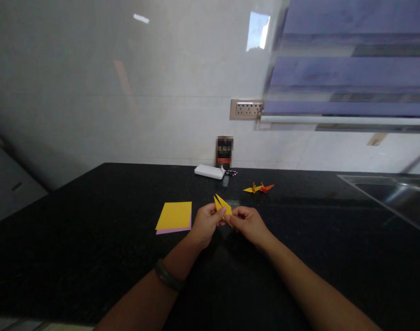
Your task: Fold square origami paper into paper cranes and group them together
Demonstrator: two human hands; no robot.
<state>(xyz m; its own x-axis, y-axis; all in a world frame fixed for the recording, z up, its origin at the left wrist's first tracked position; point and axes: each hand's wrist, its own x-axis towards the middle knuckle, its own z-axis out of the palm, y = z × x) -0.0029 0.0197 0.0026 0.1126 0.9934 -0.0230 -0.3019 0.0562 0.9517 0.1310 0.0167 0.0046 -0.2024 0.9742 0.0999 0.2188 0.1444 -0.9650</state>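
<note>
A folded piece of yellow origami paper (224, 205), with two narrow points at its upper end, is held between both hands above the dark countertop. My left hand (207, 221) pinches its left side, thumb on top. From the right, my right hand (247, 221) grips its lower right edge between thumb and fingers. The fingers partly cover the lower part of the paper. Left of my left hand lies a stack of square paper (174, 215), yellow on top with pink showing beneath. Beyond my right hand sit a yellow paper crane (253, 189) and an orange paper crane (266, 188).
A white oblong device (210, 172) with a beaded strap (231, 173) lies near the wall, before a small dark upright box (224, 151). A sink (396, 193) is set into the counter (102, 207) at right. A power socket (247, 109) is on the wall.
</note>
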